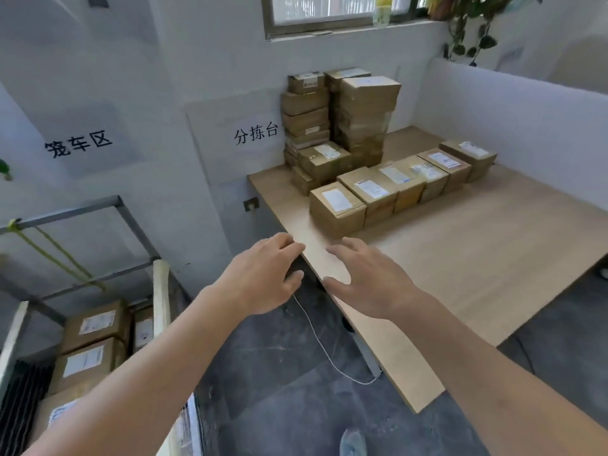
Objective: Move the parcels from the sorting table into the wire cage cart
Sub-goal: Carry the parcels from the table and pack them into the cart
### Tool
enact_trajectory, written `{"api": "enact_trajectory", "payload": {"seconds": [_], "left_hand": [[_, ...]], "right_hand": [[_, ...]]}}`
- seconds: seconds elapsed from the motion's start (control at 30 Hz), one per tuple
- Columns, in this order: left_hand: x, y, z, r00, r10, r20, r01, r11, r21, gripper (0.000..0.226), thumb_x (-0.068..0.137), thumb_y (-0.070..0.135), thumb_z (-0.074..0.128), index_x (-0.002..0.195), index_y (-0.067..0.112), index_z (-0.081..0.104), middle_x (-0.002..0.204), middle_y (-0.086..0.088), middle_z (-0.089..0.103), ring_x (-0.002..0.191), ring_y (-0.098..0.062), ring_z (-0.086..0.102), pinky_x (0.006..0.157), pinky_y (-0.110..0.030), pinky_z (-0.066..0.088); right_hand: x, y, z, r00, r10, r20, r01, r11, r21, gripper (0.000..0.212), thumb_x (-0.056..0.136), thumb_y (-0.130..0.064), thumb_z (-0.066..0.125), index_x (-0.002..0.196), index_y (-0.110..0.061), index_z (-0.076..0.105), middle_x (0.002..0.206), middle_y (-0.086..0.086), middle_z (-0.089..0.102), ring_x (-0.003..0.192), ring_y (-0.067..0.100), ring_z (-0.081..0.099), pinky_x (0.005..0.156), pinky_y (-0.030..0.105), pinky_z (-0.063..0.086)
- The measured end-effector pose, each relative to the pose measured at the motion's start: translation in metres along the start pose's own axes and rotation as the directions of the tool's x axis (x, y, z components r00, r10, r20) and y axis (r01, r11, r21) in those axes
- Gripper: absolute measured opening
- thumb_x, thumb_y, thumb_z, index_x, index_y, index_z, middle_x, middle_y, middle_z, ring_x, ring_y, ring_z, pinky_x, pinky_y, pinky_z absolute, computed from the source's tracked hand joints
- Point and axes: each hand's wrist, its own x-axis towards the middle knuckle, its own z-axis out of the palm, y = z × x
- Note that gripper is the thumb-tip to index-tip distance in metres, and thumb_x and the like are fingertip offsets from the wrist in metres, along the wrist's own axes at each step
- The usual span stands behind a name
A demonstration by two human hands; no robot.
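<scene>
Parcels on the table [493, 245]: a row [401, 185] of six brown cartons, each with a white label on top, runs diagonally from frame centre toward the upper right, sides touching. The nearest carton [337, 209] sits at the row's lower-left end, close to the table's left edge. Behind the row, against the wall, stands a stack [342, 126] of cartons in several columns, reaching the level of the sign [256, 134] (black characters on white paper, taped to the wall left of the stack).

Hands: both are extended forward at frame centre, holding nothing. The left hand [263, 274] hovers over the table's near-left edge, fingers slightly bent and spread apart, thumb out to the side. The right hand [371, 278] is above the tabletop just beside it, fingers also spread and loosely bent. Neither touches a carton; the nearest carton lies just beyond the fingertips.

Cart [98, 251]: lower left of frame, grey metal frame with a yellow-green strap [56, 251] tied at its top rail. Inside it lie further labelled cartons [92, 343], stacked at least two high. A second sign [79, 144] is on the wall above the cart.

Surroundings: dark stone-pattern floor, a white cable [329, 353] trailing under the table, a window [329, 11] at the top, a trailing plant [470, 28] upper right, a white partition [526, 126] along the table's far right side.
</scene>
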Motion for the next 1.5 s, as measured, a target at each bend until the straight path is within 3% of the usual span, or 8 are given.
{"api": "enact_trajectory", "payload": {"seconds": [0.4,0.63,0.93,1.03,1.17,1.33,1.5], "left_hand": [[0.187,-0.009,0.078,0.991,-0.037,0.13,0.045,0.997,-0.059,0.052,0.104,0.044,0.049,0.154,0.029,0.04,0.157,0.005,0.04,0.137,-0.021,0.048,0.104,-0.042,0.051],[0.275,-0.028,0.106,0.982,-0.051,0.18,0.071,0.992,-0.106,0.056,0.105,0.042,0.049,0.158,0.027,0.037,0.159,0.004,0.039,0.138,-0.021,0.048,0.107,-0.04,0.049],[0.401,-0.093,0.164,0.962,0.059,0.267,-0.022,0.99,-0.137,0.046,0.104,0.037,0.05,0.147,0.022,0.046,0.146,-0.002,0.047,0.126,-0.022,0.052,0.096,-0.036,0.051],[0.441,-0.117,0.189,0.951,0.092,0.296,-0.046,0.986,-0.158,0.051,0.105,0.035,0.048,0.153,0.022,0.038,0.151,-0.007,0.041,0.13,-0.024,0.047,0.096,-0.035,0.049],[0.476,-0.139,0.218,0.933,0.126,0.336,-0.072,0.983,-0.17,0.061,0.104,0.032,0.048,0.16,0.024,0.026,0.166,-0.014,0.018,0.149,-0.029,0.028,0.11,-0.041,0.042],[0.489,-0.156,0.245,0.921,0.136,0.365,-0.093,0.987,-0.134,0.058,0.103,0.037,0.046,0.157,0.022,0.03,0.16,-0.016,0.023,0.146,-0.034,0.024,0.112,-0.043,0.04],[0.481,-0.163,0.246,0.908,0.097,0.409,-0.038,0.988,-0.149,0.053,0.106,0.037,0.045,0.156,0.024,0.031,0.167,-0.013,0.012,0.151,-0.043,0.02,0.118,-0.05,0.035]], "right_hand": [[0.141,0.141,0.0,0.994,0.047,0.102,-0.053,0.997,0.056,0.064,0.101,-0.052,0.051,0.159,-0.033,0.034,0.168,-0.002,0.026,0.15,0.022,0.032,0.118,0.039,0.035],[0.223,0.184,0.001,0.987,0.076,0.138,-0.084,0.995,0.051,0.063,0.101,-0.048,0.052,0.159,-0.031,0.035,0.167,0.0,0.028,0.148,0.023,0.035,0.114,0.039,0.038],[0.359,0.208,0.044,0.954,0.219,0.204,-0.237,0.969,0.065,0.058,0.102,-0.046,0.051,0.155,-0.028,0.039,0.159,0.001,0.035,0.14,0.027,0.043,0.108,0.043,0.044],[0.404,0.216,0.067,0.931,0.289,0.223,-0.315,0.945,0.09,0.058,0.101,-0.045,0.052,0.156,-0.029,0.039,0.157,0.0,0.037,0.138,0.026,0.045,0.105,0.043,0.046],[0.447,0.23,0.091,0.888,0.401,0.225,-0.436,0.89,0.133,0.06,0.099,-0.044,0.054,0.155,-0.03,0.041,0.159,-0.001,0.034,0.134,0.023,0.048,0.104,0.041,0.046],[0.468,0.24,0.116,0.833,0.521,0.189,-0.548,0.823,0.146,0.057,0.098,-0.043,0.056,0.152,-0.029,0.044,0.156,0.002,0.035,0.14,0.027,0.034,0.108,0.043,0.045],[0.471,0.237,0.124,0.807,0.578,0.12,-0.59,0.778,0.215,0.055,0.094,-0.044,0.06,0.145,-0.032,0.045,0.141,0.002,0.039,0.13,0.026,0.033,0.1,0.041,0.044]]}}
